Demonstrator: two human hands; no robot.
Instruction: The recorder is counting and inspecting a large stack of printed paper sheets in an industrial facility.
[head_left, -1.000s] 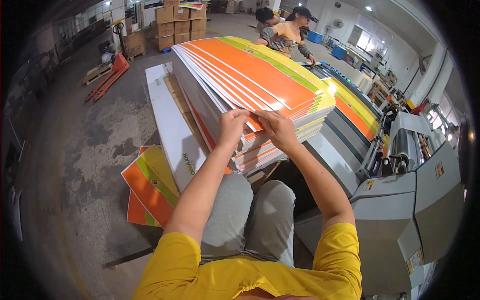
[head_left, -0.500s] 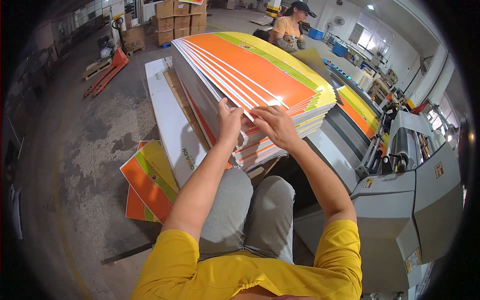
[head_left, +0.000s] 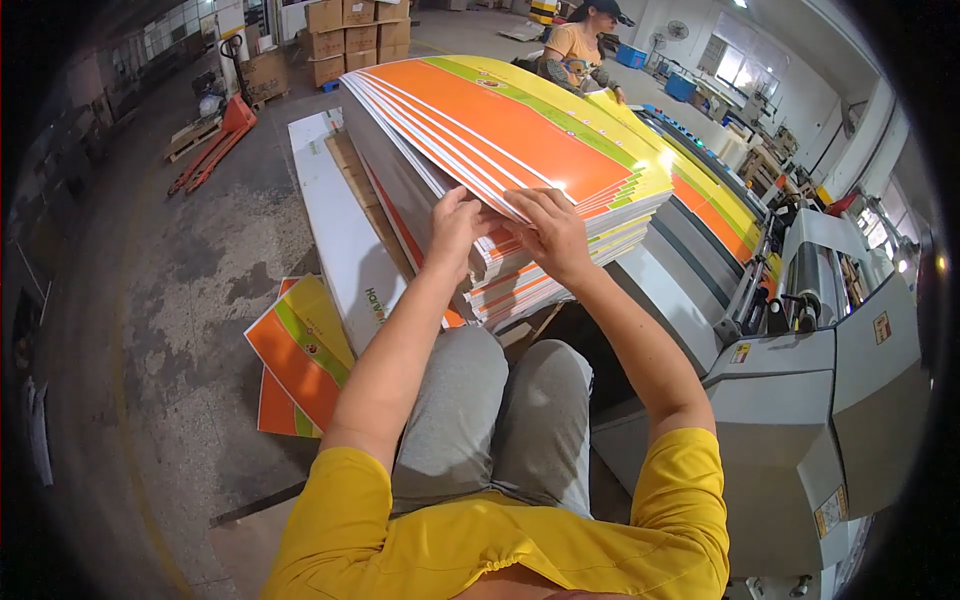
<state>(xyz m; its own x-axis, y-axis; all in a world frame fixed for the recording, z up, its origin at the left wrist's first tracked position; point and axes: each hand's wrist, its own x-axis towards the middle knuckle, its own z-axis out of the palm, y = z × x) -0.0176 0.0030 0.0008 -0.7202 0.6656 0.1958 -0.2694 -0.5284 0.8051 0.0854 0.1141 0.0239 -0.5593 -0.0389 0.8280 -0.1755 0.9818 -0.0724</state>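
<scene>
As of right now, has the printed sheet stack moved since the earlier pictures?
No. The sheet stack, as a whole, keeps its place beside the grey machine; both shift slightly up the picture together.

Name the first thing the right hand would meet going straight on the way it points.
The right hand would most likely meet the fanned orange-printed sheets, whose near edge it appears to touch; exact depth there is unclear.

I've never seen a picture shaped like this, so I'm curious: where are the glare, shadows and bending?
Head view: glare whitens spots on the glossy sheets; head view: the far window is washed out; head view: shaded patches fall on the grey trousers; head view: the corners go black and edges seem to curve near the rim.
</scene>
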